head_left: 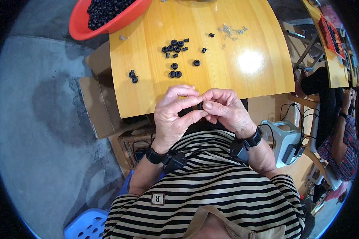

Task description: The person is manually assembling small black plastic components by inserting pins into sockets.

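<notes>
- I see both hands just off the near edge of the table (267, 83), fingertips meeting in front of the striped shirt (211, 175).
- The piece (200, 106), small and black, sits right at that meeting point, mostly covered by fingers; I cannot tell its full shape.
- The left hand (172, 115) has thumb and forefinger nearly together, the piece between their tips; its other fingers spread loosely above.
- The right hand (226, 112) pinches from the other side, thumb and forefinger almost closed on the piece, remaining fingers curled under.
- Beyond the hands, I count a loose cluster of black rings (177, 49) on the tabletop, with two more rings (175, 74) side by side nearer the grip.
- Clear bits (231, 32) lie scattered farther right.
- At the far left, the red bowl (121, 27) holds many black parts (107, 14).
</notes>
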The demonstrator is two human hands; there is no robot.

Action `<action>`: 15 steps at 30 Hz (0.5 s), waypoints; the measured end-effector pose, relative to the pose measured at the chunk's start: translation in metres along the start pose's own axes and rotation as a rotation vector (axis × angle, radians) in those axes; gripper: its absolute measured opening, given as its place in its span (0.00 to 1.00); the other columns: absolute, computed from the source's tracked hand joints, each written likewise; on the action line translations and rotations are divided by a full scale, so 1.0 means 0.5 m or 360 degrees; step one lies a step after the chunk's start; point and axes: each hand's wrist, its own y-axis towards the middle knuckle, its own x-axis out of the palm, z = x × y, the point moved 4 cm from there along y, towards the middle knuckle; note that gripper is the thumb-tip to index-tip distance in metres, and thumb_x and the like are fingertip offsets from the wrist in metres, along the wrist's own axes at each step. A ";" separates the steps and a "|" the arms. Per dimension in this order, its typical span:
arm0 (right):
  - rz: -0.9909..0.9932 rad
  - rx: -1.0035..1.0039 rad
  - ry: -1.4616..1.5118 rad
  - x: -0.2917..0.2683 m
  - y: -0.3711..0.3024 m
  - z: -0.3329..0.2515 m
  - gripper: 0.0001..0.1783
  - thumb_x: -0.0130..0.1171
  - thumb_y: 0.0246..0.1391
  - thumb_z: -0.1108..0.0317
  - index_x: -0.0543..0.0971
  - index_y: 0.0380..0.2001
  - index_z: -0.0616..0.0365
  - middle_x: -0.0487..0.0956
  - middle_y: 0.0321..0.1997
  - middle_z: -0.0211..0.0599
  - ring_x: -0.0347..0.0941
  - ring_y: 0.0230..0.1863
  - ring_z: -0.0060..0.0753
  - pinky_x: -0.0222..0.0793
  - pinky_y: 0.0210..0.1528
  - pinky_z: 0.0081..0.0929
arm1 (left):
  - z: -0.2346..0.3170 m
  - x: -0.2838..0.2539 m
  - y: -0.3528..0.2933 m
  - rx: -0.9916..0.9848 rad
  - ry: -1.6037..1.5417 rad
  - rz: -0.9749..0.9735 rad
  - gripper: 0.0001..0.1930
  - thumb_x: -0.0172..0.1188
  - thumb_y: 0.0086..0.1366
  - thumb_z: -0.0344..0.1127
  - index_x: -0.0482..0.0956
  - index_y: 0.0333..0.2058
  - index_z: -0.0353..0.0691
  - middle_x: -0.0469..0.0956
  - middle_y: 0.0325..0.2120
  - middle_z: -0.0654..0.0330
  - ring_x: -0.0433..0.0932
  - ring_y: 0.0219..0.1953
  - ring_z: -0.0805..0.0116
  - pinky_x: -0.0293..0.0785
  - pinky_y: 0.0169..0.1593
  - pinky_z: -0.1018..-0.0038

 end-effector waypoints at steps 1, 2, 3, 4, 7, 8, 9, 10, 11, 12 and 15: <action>0.0001 -0.0002 -0.0004 0.000 0.001 -0.002 0.11 0.62 0.60 0.62 0.81 0.36 0.59 0.78 0.26 0.23 0.68 0.24 0.11 0.63 0.24 0.11 | 0.002 -0.001 0.001 0.0004 -0.0003 0.0001 0.16 0.74 0.46 0.27 0.84 0.37 0.38 0.80 0.38 0.56 0.79 0.44 0.61 0.77 0.46 0.71; 0.0022 0.0016 -0.0062 -0.002 0.005 -0.002 0.10 0.61 0.60 0.62 0.81 0.35 0.59 0.78 0.26 0.23 0.68 0.24 0.10 0.62 0.24 0.11 | 0.001 -0.002 0.002 -0.0053 -0.0013 -0.0030 0.16 0.73 0.47 0.27 0.84 0.38 0.38 0.80 0.38 0.56 0.79 0.43 0.61 0.77 0.46 0.71; 0.0044 0.0034 -0.0120 -0.003 0.008 -0.003 0.10 0.61 0.60 0.62 0.81 0.35 0.59 0.78 0.26 0.22 0.67 0.23 0.10 0.62 0.24 0.11 | -0.001 -0.003 0.003 -0.0110 -0.0025 -0.0061 0.17 0.73 0.47 0.27 0.84 0.38 0.38 0.80 0.38 0.56 0.79 0.43 0.61 0.77 0.45 0.71; 0.0067 0.0033 -0.0147 -0.002 0.009 -0.006 0.10 0.60 0.60 0.63 0.80 0.34 0.58 0.78 0.26 0.22 0.66 0.23 0.10 0.61 0.23 0.11 | -0.008 -0.004 0.002 -0.0097 -0.0051 -0.0058 0.17 0.73 0.47 0.26 0.84 0.39 0.37 0.80 0.37 0.56 0.79 0.42 0.61 0.77 0.45 0.71; 0.0075 0.0027 -0.0222 -0.003 0.016 -0.006 0.10 0.60 0.61 0.62 0.80 0.33 0.59 0.78 0.26 0.23 0.66 0.22 0.10 0.61 0.23 0.12 | -0.010 -0.003 -0.001 -0.0109 -0.0026 -0.0039 0.17 0.73 0.48 0.26 0.83 0.39 0.36 0.80 0.36 0.56 0.80 0.41 0.62 0.77 0.44 0.72; 0.0079 0.0022 -0.0226 -0.002 0.018 -0.008 0.10 0.60 0.61 0.62 0.80 0.33 0.59 0.78 0.26 0.23 0.66 0.22 0.10 0.61 0.23 0.12 | -0.009 -0.003 0.001 -0.0104 -0.0030 -0.0042 0.17 0.73 0.48 0.26 0.83 0.39 0.36 0.80 0.36 0.56 0.80 0.41 0.62 0.77 0.44 0.72; 0.0107 0.0024 -0.0341 -0.003 0.021 -0.009 0.11 0.60 0.61 0.62 0.80 0.33 0.59 0.77 0.25 0.23 0.65 0.22 0.10 0.61 0.23 0.12 | -0.007 -0.004 0.004 -0.0096 0.0068 -0.0033 0.16 0.72 0.48 0.26 0.83 0.39 0.36 0.80 0.36 0.56 0.80 0.40 0.62 0.77 0.43 0.72; 0.0136 0.0025 -0.0456 -0.003 0.024 -0.011 0.11 0.59 0.61 0.61 0.80 0.33 0.59 0.77 0.25 0.23 0.65 0.22 0.10 0.61 0.23 0.12 | -0.007 -0.005 0.006 -0.0087 0.0166 -0.0025 0.15 0.72 0.49 0.25 0.83 0.39 0.35 0.80 0.36 0.56 0.80 0.39 0.63 0.77 0.43 0.72; 0.0140 0.0021 -0.0459 -0.002 0.027 -0.015 0.11 0.59 0.61 0.61 0.80 0.33 0.59 0.77 0.25 0.23 0.65 0.22 0.10 0.61 0.23 0.12 | -0.009 -0.005 0.008 -0.0082 0.0162 -0.0026 0.15 0.72 0.49 0.25 0.83 0.39 0.35 0.80 0.36 0.56 0.80 0.39 0.63 0.77 0.43 0.72; 0.0124 0.0056 -0.0553 -0.001 0.031 -0.018 0.11 0.59 0.61 0.62 0.79 0.33 0.59 0.78 0.25 0.23 0.65 0.23 0.10 0.61 0.24 0.12 | -0.013 -0.007 0.009 -0.0088 0.0140 0.0000 0.15 0.71 0.50 0.25 0.83 0.38 0.35 0.80 0.35 0.56 0.80 0.39 0.63 0.77 0.42 0.72; 0.0108 0.0068 -0.0693 -0.004 0.047 -0.027 0.12 0.58 0.62 0.62 0.80 0.33 0.61 0.78 0.26 0.24 0.67 0.25 0.13 0.63 0.26 0.14 | -0.027 -0.018 0.011 -0.0146 0.0050 0.0023 0.13 0.69 0.51 0.23 0.83 0.38 0.34 0.80 0.35 0.56 0.80 0.39 0.64 0.76 0.43 0.73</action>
